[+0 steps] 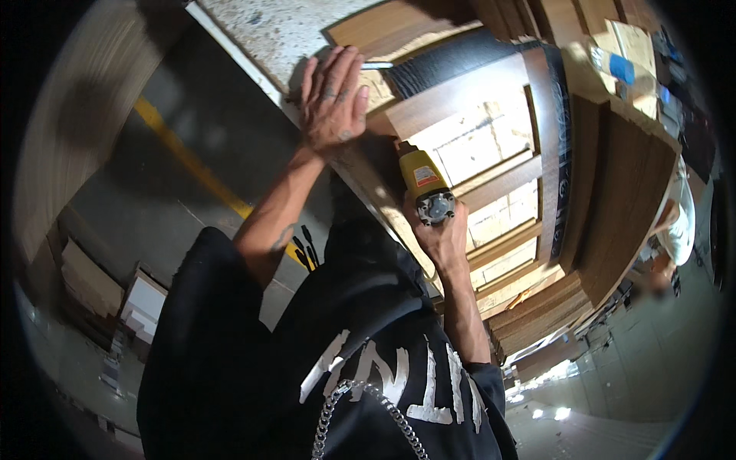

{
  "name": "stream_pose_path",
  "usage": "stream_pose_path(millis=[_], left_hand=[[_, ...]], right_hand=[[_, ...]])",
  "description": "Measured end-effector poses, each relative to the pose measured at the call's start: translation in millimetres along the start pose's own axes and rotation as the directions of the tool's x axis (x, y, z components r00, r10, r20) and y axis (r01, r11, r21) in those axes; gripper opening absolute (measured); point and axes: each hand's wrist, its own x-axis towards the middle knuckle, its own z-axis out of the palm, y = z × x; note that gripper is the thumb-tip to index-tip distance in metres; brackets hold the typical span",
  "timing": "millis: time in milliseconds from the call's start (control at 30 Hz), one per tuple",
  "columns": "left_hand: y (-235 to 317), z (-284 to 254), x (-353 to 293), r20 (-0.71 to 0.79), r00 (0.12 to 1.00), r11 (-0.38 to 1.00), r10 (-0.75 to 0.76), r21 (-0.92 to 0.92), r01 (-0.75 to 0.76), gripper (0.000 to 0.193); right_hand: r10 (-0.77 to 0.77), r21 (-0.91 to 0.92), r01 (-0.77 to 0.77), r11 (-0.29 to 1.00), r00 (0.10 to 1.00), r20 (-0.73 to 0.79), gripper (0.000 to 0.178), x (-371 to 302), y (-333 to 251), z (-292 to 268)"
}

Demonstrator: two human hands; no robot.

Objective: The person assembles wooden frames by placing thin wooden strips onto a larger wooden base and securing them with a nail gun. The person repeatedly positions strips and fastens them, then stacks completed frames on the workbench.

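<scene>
My right hand [446, 239] is wrapped round the grip of a yellow pneumatic nail gun [423, 172] with a dark round metal cap. Its nose points away from me, at the inner side of a brown wooden frame [498, 182] with crosspieces. My left hand [334, 98] lies flat near the frame's left corner, fingers stretched out, by the worktable's edge. Just past its fingertips is a thin pale pen-like stick [377, 66]. A black textured strip [452, 63] runs along the frame's far side. What lies beneath my left palm is hidden.
Stacked brown boards [625, 184] stand to the right, with more boards [537, 314] nearer me. A clear bottle with a blue label [613, 66] lies at the far right. The speckled tabletop [268, 31] shows at the back. Another person [676, 222] is at the right edge.
</scene>
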Motion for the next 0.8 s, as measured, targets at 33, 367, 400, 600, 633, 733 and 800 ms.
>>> stream_pose_path(millis=[33, 367, 400, 600, 633, 733, 800], left_hand=[[0.4, -0.3, -0.2, 0.007, 1.0, 1.0, 0.003, 0.001, -0.003, 0.043], [-3.5, 1.1, -0.1, 0.01, 1.0, 0.997, -0.029, -0.07, 0.03, 0.043], [-3.8, 1.2, -1.3, 0.028, 0.999, 0.997, -0.036, -0.065, 0.038, 0.045], [-4.0, 3.1, 1.8, -0.012, 1.0, 0.998, -0.025, -0.063, 0.025, 0.043], [-3.7, 2.2, 2.2, -0.004, 1.0, 0.998, -0.027, -0.061, 0.027, 0.043], [-3.2, 0.2, 0.5, 0.01, 0.999, 0.998, -0.033, -0.061, 0.033, 0.042], [-2.7, 0.2, 0.1, 0.012, 0.999, 0.996, -0.041, -0.08, 0.042, 0.042]], right_hand=[[0.02, 0.039, -0.021, 0.999, 0.999, 0.026, 0.056, 3.8, -10.4, 1.5], [0.054, -0.082, -0.05, 0.995, 0.997, 0.049, 0.062, 13.0, -8.4, 7.3], [0.039, -0.08, -0.035, 0.996, 0.998, 0.049, 0.062, 13.2, -6.9, 8.1], [0.006, -0.121, -0.002, 0.993, 0.999, 0.036, 0.058, 10.1, -22.6, 3.1], [0.023, -0.091, -0.019, 0.996, 0.999, 0.044, 0.059, 10.6, -23.9, 3.6], [0.062, -0.074, -0.058, 0.996, 0.997, 0.056, 0.062, 14.3, -24.6, 5.3], [0.09, -0.091, -0.084, 0.992, 0.994, 0.064, 0.064, 15.7, -22.0, 8.2]])
